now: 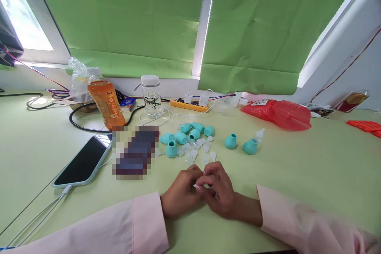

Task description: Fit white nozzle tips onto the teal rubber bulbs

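Right hand (220, 194) is pinching a small white piece (195, 185) at the thumb tip, while the left hand (183, 190) is resting curled against it on the near side of the table (312, 174). Bent fingers are hiding most of the gap between them, so from my distance I cannot tell whether the left hand is gripping the piece too. I am judging the step in hand to be close fingertip work on that one piece, and the next move is calling for a light, even pinch and well-matched hands, since something so small could easily be slipping away. Just beyond the fingers, I am seeing clear pieces (193, 147) lying in a loose scatter, with teal bulbs (181, 138) crowding behind and to their left. Off to the right, two more bulbs (230, 141) are sitting apart, the farther one having a clear tip (260, 134) at its mouth. Farther out, a phone (85, 161) is lying on the left, a jar (151, 97) is standing behind, and a red bag (276, 113) is lying at the back right.
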Motion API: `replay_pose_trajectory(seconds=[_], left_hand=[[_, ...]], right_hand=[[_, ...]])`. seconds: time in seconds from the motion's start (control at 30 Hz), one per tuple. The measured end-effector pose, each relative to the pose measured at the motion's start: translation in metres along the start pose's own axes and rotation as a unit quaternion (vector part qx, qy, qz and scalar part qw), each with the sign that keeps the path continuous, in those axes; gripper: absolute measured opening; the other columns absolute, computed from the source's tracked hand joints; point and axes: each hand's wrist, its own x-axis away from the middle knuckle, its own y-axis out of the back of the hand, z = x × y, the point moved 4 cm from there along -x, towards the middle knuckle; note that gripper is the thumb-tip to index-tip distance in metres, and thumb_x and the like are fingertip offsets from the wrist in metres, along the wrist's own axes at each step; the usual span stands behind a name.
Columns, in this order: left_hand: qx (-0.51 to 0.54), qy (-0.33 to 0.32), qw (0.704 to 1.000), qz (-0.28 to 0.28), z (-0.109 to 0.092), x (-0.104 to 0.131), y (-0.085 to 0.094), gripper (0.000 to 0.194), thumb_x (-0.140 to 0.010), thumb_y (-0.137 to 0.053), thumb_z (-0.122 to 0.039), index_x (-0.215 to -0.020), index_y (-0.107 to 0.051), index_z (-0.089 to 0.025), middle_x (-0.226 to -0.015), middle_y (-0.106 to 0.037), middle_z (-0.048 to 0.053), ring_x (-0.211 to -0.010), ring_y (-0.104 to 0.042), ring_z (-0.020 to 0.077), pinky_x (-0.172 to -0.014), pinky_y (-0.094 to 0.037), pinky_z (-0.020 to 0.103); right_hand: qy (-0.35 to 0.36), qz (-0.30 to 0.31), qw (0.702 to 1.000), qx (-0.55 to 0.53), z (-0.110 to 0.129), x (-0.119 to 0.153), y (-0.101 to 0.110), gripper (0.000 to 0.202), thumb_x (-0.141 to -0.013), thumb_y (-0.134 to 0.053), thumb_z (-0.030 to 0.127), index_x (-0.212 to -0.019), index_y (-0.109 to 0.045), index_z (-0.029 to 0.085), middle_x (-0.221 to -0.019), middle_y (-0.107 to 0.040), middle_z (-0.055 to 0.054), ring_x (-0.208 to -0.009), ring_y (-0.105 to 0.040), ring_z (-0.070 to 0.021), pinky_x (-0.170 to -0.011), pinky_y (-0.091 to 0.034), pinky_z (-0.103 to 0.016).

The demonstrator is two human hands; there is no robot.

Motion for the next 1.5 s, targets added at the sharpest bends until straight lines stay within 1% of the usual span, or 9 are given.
replay_pose_trajectory(seconds=[0.17, 0.3, 0.4, 0.53, 0.63, 0.73, 0.87, 1.17, 1.5], left_hand=[[0.186, 0.059, 0.981, 0.013, 0.011, -0.005, 0.003, 0.014, -0.073, -0.046, -0.020, -0.073, -0.058, -0.012, -0.069, -0.059, 0.002, -0.064, -0.051, 0.0119, -0.056, -0.040, 0.021], [0.207, 0.058, 0.976, 0.015, 0.010, -0.005, 0.003, 0.017, -0.072, -0.052, -0.027, -0.073, -0.058, -0.011, -0.069, -0.059, 0.003, -0.066, -0.052, 0.0133, -0.060, -0.041, 0.023], [0.141, 0.087, 0.986, -0.028, 0.014, -0.002, 0.004, 0.020, -0.072, -0.052, -0.030, -0.075, -0.057, -0.011, -0.066, -0.056, 0.002, -0.061, -0.049, 0.0113, -0.055, -0.039, 0.022], [-0.050, 0.098, 0.990, -0.086, 0.016, 0.003, 0.009, 0.018, -0.064, -0.059, -0.027, -0.074, -0.056, -0.012, -0.060, -0.048, -0.002, -0.055, -0.042, 0.0097, -0.051, -0.036, 0.022], [-0.178, 0.065, 0.979, -0.073, 0.010, 0.004, 0.009, 0.019, -0.059, -0.062, -0.023, -0.076, -0.058, -0.014, -0.067, -0.052, 0.001, -0.067, -0.046, 0.0150, -0.059, -0.039, 0.025], [-0.250, 0.053, 0.965, -0.057, 0.007, 0.004, 0.008, 0.020, -0.060, -0.062, -0.023, -0.079, -0.059, -0.017, -0.083, -0.056, 0.005, -0.081, -0.048, 0.0200, -0.066, -0.041, 0.029], [-0.271, 0.063, 0.960, -0.026, 0.008, 0.002, 0.008, 0.017, -0.065, -0.062, -0.026, -0.079, -0.058, -0.017, -0.081, -0.059, 0.003, -0.080, -0.050, 0.0198, -0.069, -0.041, 0.031], [-0.261, 0.072, 0.963, 0.001, 0.009, 0.002, 0.008, 0.019, -0.066, -0.065, -0.027, -0.081, -0.058, -0.019, -0.084, -0.060, 0.002, -0.083, -0.050, 0.0196, -0.068, -0.041, 0.028], [-0.257, 0.065, 0.964, -0.011, 0.009, 0.003, 0.008, 0.016, -0.067, -0.062, -0.026, -0.080, -0.057, -0.018, -0.082, -0.059, 0.002, -0.082, -0.050, 0.0196, -0.067, -0.040, 0.029]], right_hand=[[0.000, -0.024, 1.000, -0.003, -0.010, -0.011, -0.008, 0.009, -0.081, -0.041, 0.014, -0.084, -0.048, 0.019, -0.079, -0.038, -0.004, -0.068, -0.044, -0.0130, -0.048, -0.041, -0.023], [-0.014, -0.019, 0.999, -0.044, -0.013, -0.010, -0.011, 0.008, -0.081, -0.040, 0.015, -0.085, -0.046, 0.019, -0.081, -0.037, -0.004, -0.073, -0.043, -0.0140, -0.056, -0.043, -0.026], [-0.022, -0.005, 0.998, -0.058, -0.015, -0.009, -0.008, 0.009, -0.082, -0.038, 0.015, -0.086, -0.044, 0.020, -0.085, -0.037, -0.005, -0.079, -0.043, -0.0157, -0.064, -0.044, -0.031], [-0.020, 0.013, 0.999, -0.044, -0.022, -0.007, 0.002, 0.010, -0.082, -0.038, 0.015, -0.088, -0.044, 0.020, -0.086, -0.037, -0.005, -0.080, -0.043, -0.0160, -0.067, -0.043, -0.032], [-0.009, 0.050, 0.998, -0.037, -0.029, 0.000, 0.009, 0.009, -0.082, -0.040, 0.014, -0.089, -0.044, 0.020, -0.084, -0.039, -0.004, -0.078, -0.043, -0.0155, -0.066, -0.042, -0.030], [-0.015, 0.122, 0.992, -0.022, -0.035, 0.008, 0.012, 0.008, -0.083, -0.042, 0.014, -0.088, -0.044, 0.019, -0.082, -0.043, -0.004, -0.077, -0.043, -0.0151, -0.065, -0.042, -0.029], [-0.032, 0.188, 0.982, 0.000, -0.039, 0.014, 0.013, 0.005, -0.085, -0.040, 0.015, -0.083, -0.044, 0.018, -0.077, -0.047, -0.003, -0.073, -0.043, -0.0138, -0.062, -0.040, -0.027], [-0.150, 0.251, 0.955, -0.052, -0.043, 0.015, 0.006, 0.010, -0.088, -0.036, 0.021, -0.082, -0.044, 0.019, -0.078, -0.048, -0.002, -0.072, -0.045, -0.0115, -0.063, -0.039, -0.024], [-0.122, 0.261, 0.957, -0.044, -0.037, 0.013, 0.009, 0.009, -0.086, -0.039, 0.021, -0.087, -0.047, 0.018, -0.078, -0.050, -0.003, -0.071, -0.046, -0.0122, -0.062, -0.039, -0.024]])
